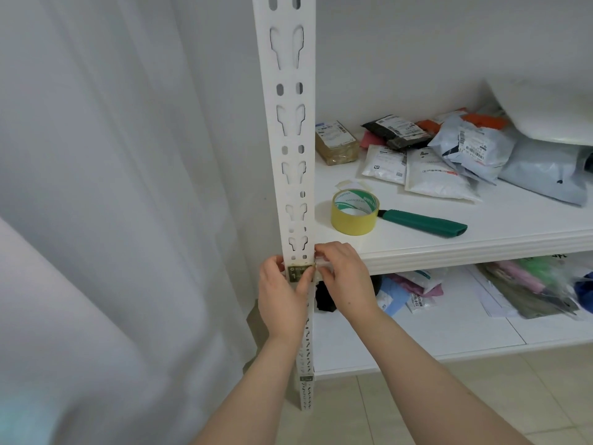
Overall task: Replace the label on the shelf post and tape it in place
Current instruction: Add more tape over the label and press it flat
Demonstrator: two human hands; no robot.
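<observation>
Head view, looking down at a white perforated steel shelf post (291,123) that runs from the top centre of the frame to the floor.

**Task object.** A small dark rectangular label (299,273) with pale print sits on the post's front face, just below centre frame, level with the front lip of the upper white shelf board (481,247).

**Left hand** (281,295). The forearm rises from the lower centre of the frame. The fingers wrap round the post's left edge and pass out of sight behind it. The thumb lies across the label's lower part. The grip is clenched, pinning the label against the post.

**Right hand** (344,279). The forearm enters from the lower right, knuckles uppermost. The fingers are curled, with their tips drawn together at the label's right edge on the post's corner. The grip is a pinch on the label there. A pale translucent strip shows just under the fingertips; what it is cannot be told.

**Surroundings.**
- A yellow roll of adhesive tape (354,215) with a green-and-white core stands on the upper shelf board, right of the post.
- A green-handled utility knife (428,223) lies just beside the roll.
- A heap of bagged parcels (449,155) fills the upper right.
- The lower white shelf board (417,343) carries more packets at right.
- A white curtain (96,187) covers the left half.
- Beige floor tiles (449,399) show at the bottom.
</observation>
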